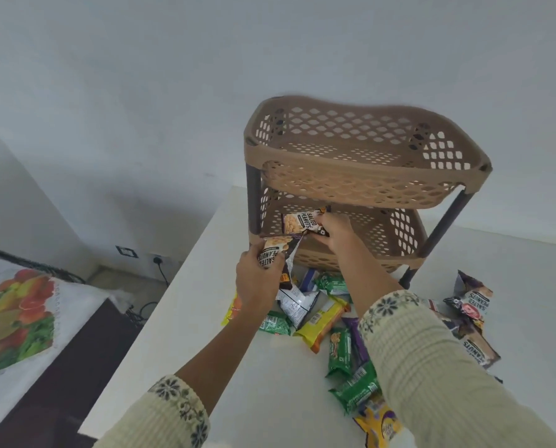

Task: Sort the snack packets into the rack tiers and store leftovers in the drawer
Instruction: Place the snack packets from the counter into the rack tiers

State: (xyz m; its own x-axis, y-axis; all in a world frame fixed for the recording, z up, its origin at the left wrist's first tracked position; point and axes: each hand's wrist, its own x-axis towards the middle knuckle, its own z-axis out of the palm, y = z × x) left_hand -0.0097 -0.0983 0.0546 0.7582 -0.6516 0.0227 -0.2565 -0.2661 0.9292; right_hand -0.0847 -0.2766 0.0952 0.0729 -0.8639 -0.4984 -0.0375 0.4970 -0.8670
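Note:
A tan two-tier plastic rack (pixel 360 189) stands on a white table (pixel 205 350). My right hand (pixel 333 229) reaches into the lower tier, gripping a salted peanuts packet (pixel 299 221) there. My left hand (pixel 257 279) holds a second salted peanuts packet (pixel 275 250) just in front of the lower tier's rim. The upper tier (pixel 351 147) looks empty. Several loose snack packets lie on the table in front of the rack: green ones (pixel 341 350), a yellow one (pixel 322 321), and more peanut packets (pixel 470 305) at the right.
The table's left edge drops off beside my left arm. Below at the left is a dark cabinet with a fruit-print cloth (pixel 18 318). A wall socket with a plugged cable (pixel 158 261) sits low on the wall behind.

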